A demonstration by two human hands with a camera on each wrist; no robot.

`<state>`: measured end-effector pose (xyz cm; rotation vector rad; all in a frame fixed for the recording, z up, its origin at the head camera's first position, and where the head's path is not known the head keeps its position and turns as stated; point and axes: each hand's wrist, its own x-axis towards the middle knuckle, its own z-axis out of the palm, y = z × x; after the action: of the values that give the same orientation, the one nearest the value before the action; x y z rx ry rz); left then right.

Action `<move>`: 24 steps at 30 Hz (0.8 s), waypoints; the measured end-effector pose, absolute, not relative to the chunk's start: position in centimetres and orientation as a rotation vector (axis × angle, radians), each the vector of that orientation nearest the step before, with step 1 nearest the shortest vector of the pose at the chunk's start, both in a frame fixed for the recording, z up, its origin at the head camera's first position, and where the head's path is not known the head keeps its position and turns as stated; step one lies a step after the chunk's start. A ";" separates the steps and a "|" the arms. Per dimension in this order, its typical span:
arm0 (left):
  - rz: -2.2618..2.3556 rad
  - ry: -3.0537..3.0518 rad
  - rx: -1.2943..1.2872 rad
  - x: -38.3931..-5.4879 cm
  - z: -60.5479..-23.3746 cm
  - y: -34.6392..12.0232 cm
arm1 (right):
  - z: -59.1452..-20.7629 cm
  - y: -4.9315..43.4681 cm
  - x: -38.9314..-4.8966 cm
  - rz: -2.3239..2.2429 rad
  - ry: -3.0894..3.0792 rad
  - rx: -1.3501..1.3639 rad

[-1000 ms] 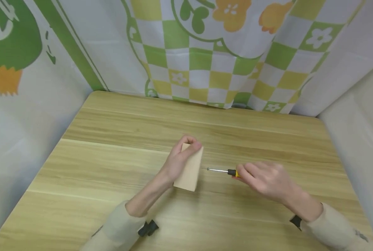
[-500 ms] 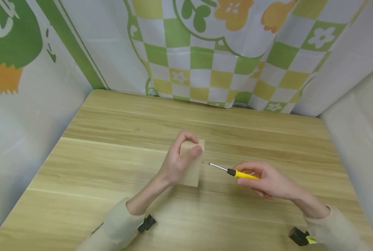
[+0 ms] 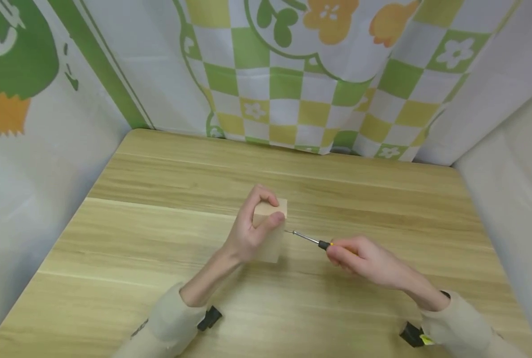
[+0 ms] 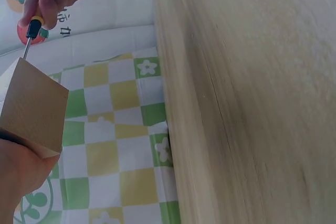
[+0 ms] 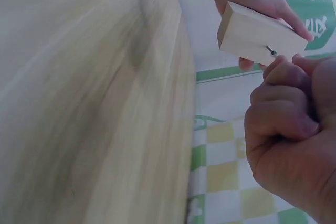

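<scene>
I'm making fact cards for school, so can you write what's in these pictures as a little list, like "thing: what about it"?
Left hand: grips a pale wooden block
Right hand: holds a screwdriver with black and yellow on its handle
Screw: sticks out of the block, towards the screwdriver
Table: wood-grain top, below both hands
Cloth: green and yellow checks, behind the table

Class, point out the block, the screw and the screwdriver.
Block (image 5: 254, 34): right wrist view, on its broad face.
Screw (image 5: 271, 51): right wrist view, on its jutting end.
Screwdriver (image 3: 323, 245): head view, on its black collar.
</scene>
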<state>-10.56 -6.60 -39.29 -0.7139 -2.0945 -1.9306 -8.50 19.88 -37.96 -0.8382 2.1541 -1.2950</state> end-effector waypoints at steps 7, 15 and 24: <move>-2.261 -2.061 -0.610 -10.2 -39.4 -6.7 | -37.6 19.6 -8.3 -0.928 2.710 -1.271; -2.232 -2.161 -0.527 -10.2 -39.7 -6.8 | -36.9 18.8 -9.0 -0.414 3.106 -1.998; -2.602 -2.205 -0.252 -10.0 -40.0 -6.5 | -35.8 18.5 -9.7 -0.224 3.157 -2.399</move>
<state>-10.04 -6.46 -39.97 -0.2518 -2.2046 -2.6017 -9.69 18.53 -35.82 -2.3987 3.1573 -0.2243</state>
